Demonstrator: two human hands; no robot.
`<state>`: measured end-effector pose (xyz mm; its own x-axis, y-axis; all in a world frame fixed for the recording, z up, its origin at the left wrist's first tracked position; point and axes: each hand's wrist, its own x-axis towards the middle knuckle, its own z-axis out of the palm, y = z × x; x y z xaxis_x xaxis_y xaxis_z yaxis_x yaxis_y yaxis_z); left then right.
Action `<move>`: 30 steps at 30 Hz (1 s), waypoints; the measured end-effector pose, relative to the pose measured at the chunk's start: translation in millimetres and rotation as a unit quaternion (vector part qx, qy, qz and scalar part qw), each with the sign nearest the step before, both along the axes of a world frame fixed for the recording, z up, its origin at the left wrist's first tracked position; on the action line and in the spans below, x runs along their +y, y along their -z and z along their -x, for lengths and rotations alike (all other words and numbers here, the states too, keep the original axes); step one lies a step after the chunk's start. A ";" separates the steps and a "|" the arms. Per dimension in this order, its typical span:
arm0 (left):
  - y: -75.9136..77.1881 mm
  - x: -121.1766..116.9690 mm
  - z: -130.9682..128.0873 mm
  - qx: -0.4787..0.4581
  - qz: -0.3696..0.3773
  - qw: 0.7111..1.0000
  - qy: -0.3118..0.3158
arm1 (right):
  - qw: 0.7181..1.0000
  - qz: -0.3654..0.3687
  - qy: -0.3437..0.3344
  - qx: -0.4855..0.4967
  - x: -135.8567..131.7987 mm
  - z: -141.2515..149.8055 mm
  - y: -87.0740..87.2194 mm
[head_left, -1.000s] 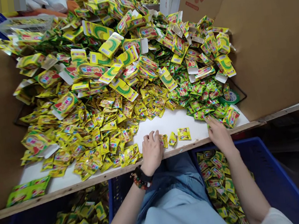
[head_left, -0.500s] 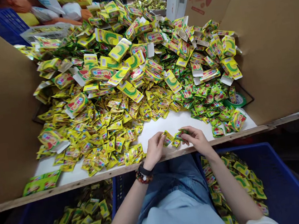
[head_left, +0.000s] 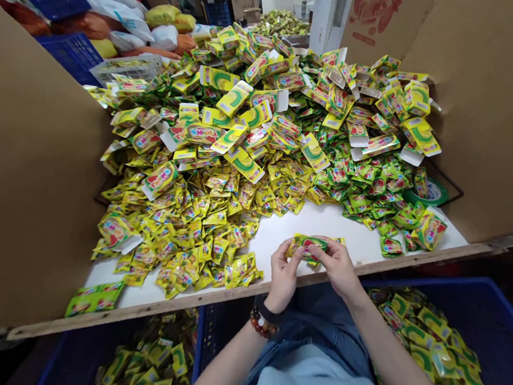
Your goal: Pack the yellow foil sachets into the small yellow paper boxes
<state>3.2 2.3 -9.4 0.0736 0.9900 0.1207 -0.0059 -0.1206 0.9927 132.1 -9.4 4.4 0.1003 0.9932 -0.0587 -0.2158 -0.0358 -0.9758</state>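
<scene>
My left hand [head_left: 284, 271] and my right hand [head_left: 339, 268] meet over the white tabletop's front edge. Between them they hold small candy sachets [head_left: 311, 242], a green one in front with yellow ones showing behind it. Both thumbs press on the near face, and the fingers are tucked behind. How many sachets are in the grip I cannot tell. To the left spreads a heap of yellow sachets [head_left: 196, 236]. Green sachets [head_left: 367, 192] lie heaped to the right. Behind both, yellow-green cardboard boxes [head_left: 230, 127] are piled up, several with flaps open.
Cardboard walls [head_left: 36, 168] flank the table. A wooden strip [head_left: 158, 307] edges its front. Blue crates [head_left: 493, 314] with filled boxes stand below on both sides. A green tape roll [head_left: 432, 192] lies at right, a flat green pack [head_left: 94, 299] at front left.
My hands have come together, and the sachets that were apart are now held stacked between both. The whole view has shifted, so the scene sits farther right and slightly lower.
</scene>
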 end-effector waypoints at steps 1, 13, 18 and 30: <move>-4.2 12.1 6.8 0.070 -0.048 0.996 0.019 | 1.000 0.006 0.021 0.005 -0.2 -4.0 1.6; -88.1 228.0 104.4 0.595 -0.367 0.715 0.012 | 0.984 -0.040 0.150 -0.086 -8.8 -35.7 -0.2; -71.8 137.1 73.6 0.454 -0.326 0.829 -0.028 | 0.957 -0.147 0.209 -0.139 2.8 -32.4 -30.6; -16.8 2.2 6.3 0.438 -0.262 0.858 -0.058 | 0.882 -0.212 -0.025 -0.419 15.1 -26.9 -77.7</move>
<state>-3.1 4.5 7.4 0.2681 0.8232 0.5005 0.7575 -0.5011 0.4185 159.0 5.7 82.1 -0.1133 0.9125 0.3932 0.5797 0.3821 -0.7197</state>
